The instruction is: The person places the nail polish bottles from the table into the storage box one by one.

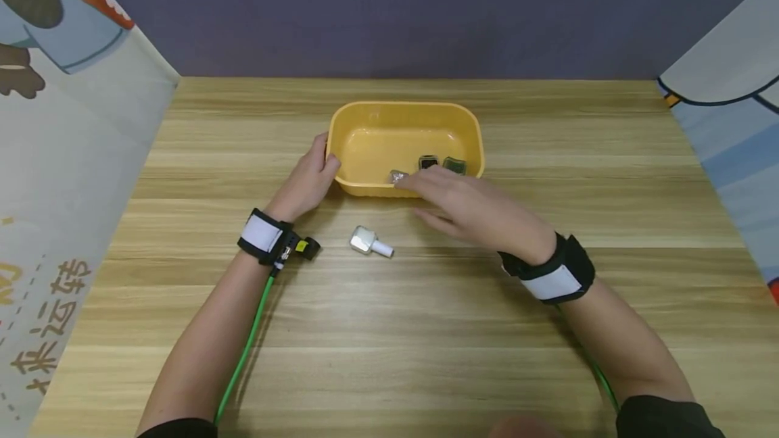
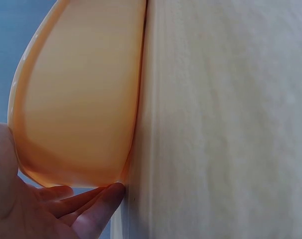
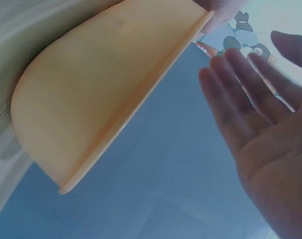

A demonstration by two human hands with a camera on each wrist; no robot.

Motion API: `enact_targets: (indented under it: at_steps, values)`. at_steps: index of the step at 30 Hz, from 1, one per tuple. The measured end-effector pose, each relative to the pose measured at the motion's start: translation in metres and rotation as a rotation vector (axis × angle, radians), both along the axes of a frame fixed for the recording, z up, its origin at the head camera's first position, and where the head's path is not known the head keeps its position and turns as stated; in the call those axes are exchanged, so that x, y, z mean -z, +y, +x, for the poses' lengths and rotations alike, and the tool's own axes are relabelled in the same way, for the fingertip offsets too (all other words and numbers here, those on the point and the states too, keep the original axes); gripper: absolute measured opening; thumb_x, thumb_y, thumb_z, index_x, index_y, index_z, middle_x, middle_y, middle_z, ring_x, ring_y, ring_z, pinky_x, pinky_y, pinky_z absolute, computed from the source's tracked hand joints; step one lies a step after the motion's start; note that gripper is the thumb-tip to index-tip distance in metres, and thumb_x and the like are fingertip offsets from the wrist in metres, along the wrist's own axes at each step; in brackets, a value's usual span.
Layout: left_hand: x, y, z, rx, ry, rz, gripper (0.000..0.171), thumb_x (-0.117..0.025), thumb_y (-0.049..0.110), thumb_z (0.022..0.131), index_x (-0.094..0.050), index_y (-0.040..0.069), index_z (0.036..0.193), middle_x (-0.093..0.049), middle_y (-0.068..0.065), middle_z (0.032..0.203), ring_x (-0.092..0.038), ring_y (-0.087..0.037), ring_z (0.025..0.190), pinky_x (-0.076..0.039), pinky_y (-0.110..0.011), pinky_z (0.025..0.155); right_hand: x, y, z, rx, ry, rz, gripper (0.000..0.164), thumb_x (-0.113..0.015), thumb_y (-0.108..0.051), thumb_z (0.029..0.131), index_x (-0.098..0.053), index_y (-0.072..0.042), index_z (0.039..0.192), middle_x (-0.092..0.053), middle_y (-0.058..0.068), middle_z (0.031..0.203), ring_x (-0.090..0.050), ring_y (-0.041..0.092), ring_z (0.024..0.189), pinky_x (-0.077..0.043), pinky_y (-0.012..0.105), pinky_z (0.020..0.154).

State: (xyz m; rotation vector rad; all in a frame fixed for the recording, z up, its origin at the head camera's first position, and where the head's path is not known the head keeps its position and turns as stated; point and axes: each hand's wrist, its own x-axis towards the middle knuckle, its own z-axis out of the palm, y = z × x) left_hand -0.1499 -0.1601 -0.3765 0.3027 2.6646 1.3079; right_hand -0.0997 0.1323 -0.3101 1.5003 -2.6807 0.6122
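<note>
A yellow plastic basin [image 1: 377, 120] stands on the table towards the back. At its left end my left hand [image 1: 310, 178] holds it, thumb by the rim and fingers against the outer wall [image 2: 81, 99]. My right hand [image 1: 465, 205] hovers over the front rim with straight fingers; in the right wrist view its palm [image 3: 275, 144] faces the camera, holding nothing. Inside the basin lie a glittery silver piece [image 1: 397, 176], a dark square item [image 1: 428, 162] and a dark green item [image 1: 454, 165], partly hidden by the right hand and rim. A nail polish bottle [image 1: 371, 242] with a white cap lies in front.
The wood-grain table [image 1: 389, 343] meets a dark blue panel [image 1: 389, 12] at the back. Printed sheets flank it on the left [image 1: 79, 174] and right [image 1: 730, 167]. Green cables [image 1: 252, 333] run from the wrist bands along the forearms.
</note>
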Motion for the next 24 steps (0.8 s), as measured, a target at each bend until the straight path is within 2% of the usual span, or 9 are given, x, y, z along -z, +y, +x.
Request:
enact_targets:
  at_steps: [7,15,24]
  values:
    - [0.0,0.0,0.0,-0.005,-0.003,-0.01,0.058,-0.032,0.033,0.106,-0.02,0.008,0.157,-0.051,-0.015,0.141,-0.053,-0.022,0.11,-0.042,-0.043,0.104,0.007,-0.008,0.007,-0.074,0.009,0.022,0.034,-0.062,-0.016,0.098,-0.063,-0.012,0.131,-0.062,0.003,0.129,-0.057,0.016,0.119,-0.05,0.034,0.098]
    - [0.0,0.001,-0.001,-0.008,0.002,-0.016,0.058,-0.032,0.033,0.106,-0.02,0.008,0.157,-0.048,-0.016,0.145,-0.052,-0.022,0.116,-0.039,-0.044,0.108,0.01,-0.016,0.011,-0.08,0.009,0.034,0.022,-0.067,-0.017,0.095,-0.071,-0.011,0.116,-0.067,0.001,0.112,-0.063,0.013,0.101,-0.054,0.031,0.086]
    - [-0.001,0.0,0.0,-0.013,0.004,-0.013,0.057,-0.033,0.031,0.105,-0.022,0.008,0.156,-0.05,-0.016,0.143,-0.052,-0.023,0.112,-0.041,-0.044,0.106,0.021,-0.028,0.018,-0.157,-0.018,0.06,0.028,-0.064,-0.02,0.097,-0.067,-0.01,0.123,-0.064,0.004,0.124,-0.061,0.015,0.112,-0.054,0.032,0.09]
